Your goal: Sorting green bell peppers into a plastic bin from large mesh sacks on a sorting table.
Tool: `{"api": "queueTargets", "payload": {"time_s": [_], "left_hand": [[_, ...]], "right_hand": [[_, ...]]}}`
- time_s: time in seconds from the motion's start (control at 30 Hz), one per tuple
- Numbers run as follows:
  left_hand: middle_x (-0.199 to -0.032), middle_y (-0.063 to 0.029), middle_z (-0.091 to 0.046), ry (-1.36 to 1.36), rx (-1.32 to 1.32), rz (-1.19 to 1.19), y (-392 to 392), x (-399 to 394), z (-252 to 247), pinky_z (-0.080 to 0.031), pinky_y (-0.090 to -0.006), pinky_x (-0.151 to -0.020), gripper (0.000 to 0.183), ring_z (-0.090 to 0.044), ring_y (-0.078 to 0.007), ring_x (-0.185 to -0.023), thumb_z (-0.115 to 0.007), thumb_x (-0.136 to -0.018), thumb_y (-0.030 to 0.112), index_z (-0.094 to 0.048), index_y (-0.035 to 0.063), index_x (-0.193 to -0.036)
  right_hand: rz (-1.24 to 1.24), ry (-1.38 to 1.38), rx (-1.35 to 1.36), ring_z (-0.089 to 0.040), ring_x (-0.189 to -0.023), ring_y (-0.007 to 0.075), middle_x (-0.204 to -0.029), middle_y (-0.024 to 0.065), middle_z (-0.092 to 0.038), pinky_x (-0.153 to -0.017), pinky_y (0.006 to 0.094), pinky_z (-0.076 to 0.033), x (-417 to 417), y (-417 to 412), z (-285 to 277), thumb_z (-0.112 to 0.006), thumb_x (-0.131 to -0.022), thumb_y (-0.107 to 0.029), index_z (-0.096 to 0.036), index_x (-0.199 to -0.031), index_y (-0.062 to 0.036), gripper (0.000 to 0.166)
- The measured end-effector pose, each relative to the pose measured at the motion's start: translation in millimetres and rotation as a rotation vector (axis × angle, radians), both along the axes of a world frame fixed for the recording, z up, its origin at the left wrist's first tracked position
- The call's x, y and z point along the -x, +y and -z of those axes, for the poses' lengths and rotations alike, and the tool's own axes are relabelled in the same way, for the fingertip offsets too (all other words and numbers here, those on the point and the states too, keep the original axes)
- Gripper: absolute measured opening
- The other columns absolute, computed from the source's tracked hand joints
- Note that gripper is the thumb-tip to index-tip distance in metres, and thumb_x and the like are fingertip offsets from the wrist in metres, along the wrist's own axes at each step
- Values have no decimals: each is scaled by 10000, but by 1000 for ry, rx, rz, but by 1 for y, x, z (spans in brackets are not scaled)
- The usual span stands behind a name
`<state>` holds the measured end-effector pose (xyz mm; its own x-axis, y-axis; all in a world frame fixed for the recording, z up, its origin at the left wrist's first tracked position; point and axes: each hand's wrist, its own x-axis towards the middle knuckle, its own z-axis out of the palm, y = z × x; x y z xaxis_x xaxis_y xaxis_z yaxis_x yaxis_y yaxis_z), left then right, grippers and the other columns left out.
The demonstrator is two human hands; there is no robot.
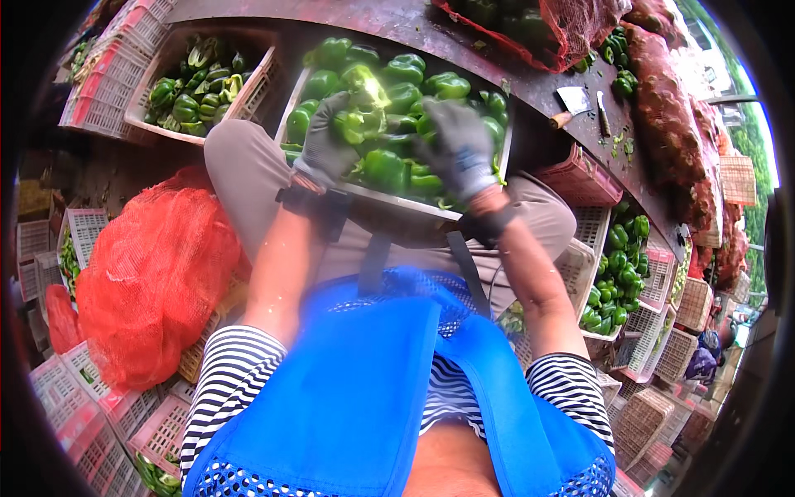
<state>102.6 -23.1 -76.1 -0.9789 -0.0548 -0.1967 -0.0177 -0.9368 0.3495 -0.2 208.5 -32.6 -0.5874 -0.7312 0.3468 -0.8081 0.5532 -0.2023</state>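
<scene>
A crate (400,202) full of green bell peppers (386,171) stands before me, between my knees. My left hand (332,136), in a grey work glove, is shut on an opened green bell pepper (366,102) whose pale inside shows, above the other peppers. Over the right part of the same crate is my right hand (456,146), also gloved and blurred by motion; whether it holds anything is hidden.
At the left stands a crate (133,124) of peppers and pieces, above a red mesh sack (161,279). A cleaver (574,99) and a knife (602,115) lie on the dark table (528,93). Filled sacks (664,105) and stacked crates (646,335) are at the right.
</scene>
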Motion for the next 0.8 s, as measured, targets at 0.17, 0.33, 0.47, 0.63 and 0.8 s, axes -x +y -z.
{"api": "queueTargets", "payload": {"time_s": [0.17,0.33,0.47,0.63,0.8], "left_hand": [[-1434,-179,-665,-41,-139,74,10,1,27,-543,-681,-1042,529,-633,-452,-1327,-613,-1065,391,-579,86,-1495],[-1347,-143,-705,-15,-2,33,25,-5,17,-660,-530,-873,491,-740,-327,-1136,-585,-1097,438,-595,115,-1467],[-1335,-91,-692,-58,263,-122,57,-8,-10,-654,-397,-897,483,-713,-206,-1169,-569,-1123,312,-502,141,-1569],[-1285,-38,-670,3,597,-167,76,-4,-6,-590,-276,-888,506,-644,-73,-1106,-546,-1125,158,-444,126,-1619],[-1395,-94,-646,-48,920,-122,52,-10,25,-510,-298,-1058,553,-624,-153,-1226,-622,-1023,99,-531,116,-1568]], "right_hand": [[-174,94,-319,-364,-1520,429,-1604,174,-453,-1208,660,-287,-15,-2,111,-691,-932,-620,-479,-1588,-206,804],[-189,-135,-148,-506,-1401,428,-1516,203,-536,-1153,576,-406,-10,4,77,-741,-932,-462,-542,-1501,-139,684],[40,-312,284,-682,-1158,401,-1288,219,-687,-979,483,-549,-21,4,-9,-785,-938,-392,-561,-1447,-65,645],[79,-914,403,-754,-974,411,-1061,237,-773,-858,470,-567,-19,-17,-9,-721,-999,-417,-597,-1351,11,569],[64,-694,-109,-724,-1022,479,-1057,254,-771,-868,536,-554,-14,-18,-28,-660,-987,-408,-625,-1172,-30,422]]}}
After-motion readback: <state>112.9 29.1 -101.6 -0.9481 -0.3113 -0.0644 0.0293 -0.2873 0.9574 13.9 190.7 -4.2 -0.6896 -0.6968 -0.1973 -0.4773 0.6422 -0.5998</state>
